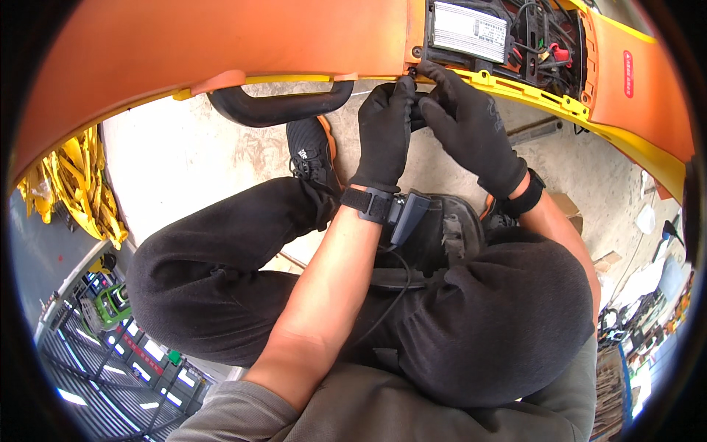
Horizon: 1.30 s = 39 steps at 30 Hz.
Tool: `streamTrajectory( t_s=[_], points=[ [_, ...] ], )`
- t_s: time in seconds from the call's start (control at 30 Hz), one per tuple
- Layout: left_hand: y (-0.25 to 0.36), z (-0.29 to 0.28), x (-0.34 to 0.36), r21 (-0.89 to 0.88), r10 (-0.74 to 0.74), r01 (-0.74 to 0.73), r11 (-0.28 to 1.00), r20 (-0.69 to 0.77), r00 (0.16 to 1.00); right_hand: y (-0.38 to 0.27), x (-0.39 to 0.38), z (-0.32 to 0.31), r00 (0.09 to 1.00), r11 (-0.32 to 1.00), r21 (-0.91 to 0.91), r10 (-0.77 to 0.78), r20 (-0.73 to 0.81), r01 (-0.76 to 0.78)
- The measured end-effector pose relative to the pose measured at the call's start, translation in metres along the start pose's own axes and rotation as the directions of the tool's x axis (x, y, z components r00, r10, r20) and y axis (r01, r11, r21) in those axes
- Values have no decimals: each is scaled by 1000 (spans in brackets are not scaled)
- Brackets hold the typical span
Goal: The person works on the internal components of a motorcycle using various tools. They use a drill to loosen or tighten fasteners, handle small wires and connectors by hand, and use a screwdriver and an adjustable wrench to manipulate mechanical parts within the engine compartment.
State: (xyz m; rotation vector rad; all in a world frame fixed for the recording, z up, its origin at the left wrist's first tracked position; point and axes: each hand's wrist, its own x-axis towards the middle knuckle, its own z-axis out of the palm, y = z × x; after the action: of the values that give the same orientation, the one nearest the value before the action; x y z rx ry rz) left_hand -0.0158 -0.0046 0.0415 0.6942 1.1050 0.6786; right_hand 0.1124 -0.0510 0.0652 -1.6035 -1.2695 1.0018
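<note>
My gloved left hand (pixel 385 132) is closed, its fingertips pinched together against the lower edge of an orange body panel (pixel 294 37). Beside it my gloved right hand (pixel 475 125) is bent, with its forefinger reaching up to the same edge. At the fingertips sits a small dark fastener-like piece (pixel 412 72), too small to name for sure. Whatever lies between the fingers of either hand is hidden by the black gloves. Just above is an open bay holding a silver finned box (pixel 469 31), and a yellow trim strip (pixel 526 93) runs below the bay.
A black curved handle (pixel 280 107) hangs under the panel to the left. Loose wires with a red connector (pixel 561 55) lie in the bay. Yellow parts (pixel 81 184) are piled at far left. My bent knees flank my forearms, and a cardboard piece (pixel 567 212) is on the floor.
</note>
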Motion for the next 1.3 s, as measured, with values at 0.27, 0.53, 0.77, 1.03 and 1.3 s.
streamTrajectory(
  t_s=[0.27,0.53,0.77,1.03,1.3],
  points=[
    [0,-4,-1,-33,-49,50,998,23,999,-3,12,-8,999,997,-71,-21,23,23],
    [-6,-7,9,-263,-189,223,939,147,971,15,-17,-47,972,984,118,155,-176,-136],
    [-2,-19,19,-460,-319,476,750,378,869,114,-143,-121,726,799,-92,484,-489,-594],
    [18,-27,22,-471,-339,594,652,520,784,65,-271,-98,414,784,192,499,-761,-591],
    [3,-13,27,-413,-378,603,683,507,775,136,-448,0,343,405,17,793,-503,-914]
  ],
)
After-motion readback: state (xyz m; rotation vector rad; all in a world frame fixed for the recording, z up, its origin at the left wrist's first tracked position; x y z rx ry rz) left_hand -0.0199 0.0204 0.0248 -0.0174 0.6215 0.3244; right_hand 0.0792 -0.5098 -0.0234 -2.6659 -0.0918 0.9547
